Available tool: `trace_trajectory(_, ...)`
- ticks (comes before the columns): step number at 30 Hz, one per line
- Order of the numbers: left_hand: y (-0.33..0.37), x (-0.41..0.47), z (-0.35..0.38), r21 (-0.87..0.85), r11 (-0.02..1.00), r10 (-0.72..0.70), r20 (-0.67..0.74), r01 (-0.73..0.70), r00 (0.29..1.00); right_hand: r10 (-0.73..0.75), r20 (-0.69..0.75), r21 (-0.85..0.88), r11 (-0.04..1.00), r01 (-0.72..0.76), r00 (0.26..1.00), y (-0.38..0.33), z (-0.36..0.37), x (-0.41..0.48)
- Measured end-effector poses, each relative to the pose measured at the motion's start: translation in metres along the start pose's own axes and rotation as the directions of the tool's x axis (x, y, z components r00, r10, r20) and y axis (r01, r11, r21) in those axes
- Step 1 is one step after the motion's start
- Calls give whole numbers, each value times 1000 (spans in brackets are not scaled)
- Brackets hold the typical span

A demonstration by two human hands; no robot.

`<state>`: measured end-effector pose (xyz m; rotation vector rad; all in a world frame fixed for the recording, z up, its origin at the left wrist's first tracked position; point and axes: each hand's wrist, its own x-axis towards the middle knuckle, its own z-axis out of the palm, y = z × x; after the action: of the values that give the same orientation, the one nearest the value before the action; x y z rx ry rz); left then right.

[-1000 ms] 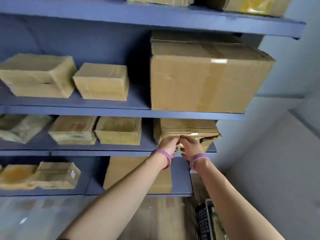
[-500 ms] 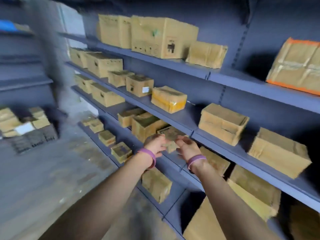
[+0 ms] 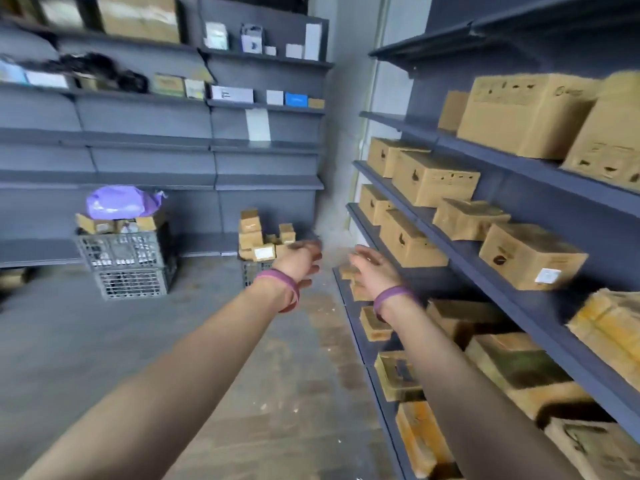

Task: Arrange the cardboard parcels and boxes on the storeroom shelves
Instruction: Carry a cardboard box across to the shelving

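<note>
Both arms reach forward over the aisle floor. My left hand [image 3: 300, 259] and my right hand [image 3: 372, 268] hang in the air with relaxed fingers and hold nothing; both are blurred. Each wrist wears a purple band. To the right stands a dark blue shelf unit [image 3: 446, 237] with several cardboard boxes, among them a box with a white label [image 3: 531, 256] and a large box [image 3: 526, 114] higher up. A pile of small cardboard parcels [image 3: 263, 237] sits on a grey crate just beyond my left hand.
Two stacked grey crates [image 3: 130, 261] with parcels and a purple bag [image 3: 121, 201] stand at the left. Dark shelves [image 3: 207, 147] along the back wall carry a few small boxes near the top. The grey floor [image 3: 104, 341] runs between the shelf units.
My hands let go of the parcel on the shelf and pulled back. My view swung left from the shelf front to the aisle and the back wall.
</note>
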<state>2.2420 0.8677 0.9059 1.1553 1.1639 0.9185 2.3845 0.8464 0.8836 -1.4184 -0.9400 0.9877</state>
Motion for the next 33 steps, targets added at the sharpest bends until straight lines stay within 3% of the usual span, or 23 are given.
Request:
trace_trajectory(4, 24, 77, -43, 10, 1000, 2, -172, -1, 985, -5, 149, -1, 1000, 5, 989, -15, 58, 93)
trace_trajectory(12, 45, 208, -87, -55, 998, -31, -240, 19, 970, 32, 264, -44, 999, -21, 964, -22, 122, 236)
trace_trajectory(19, 60, 353, -87, -72, 997, -38, -173, 25, 984, 20, 171, -83, 997, -6, 985, -18, 136, 365)
trace_trajectory(33, 131, 666, -56, -66, 997, -28, 168, 40, 985, 105, -137, -91, 989, -118, 985, -53, 142, 638)
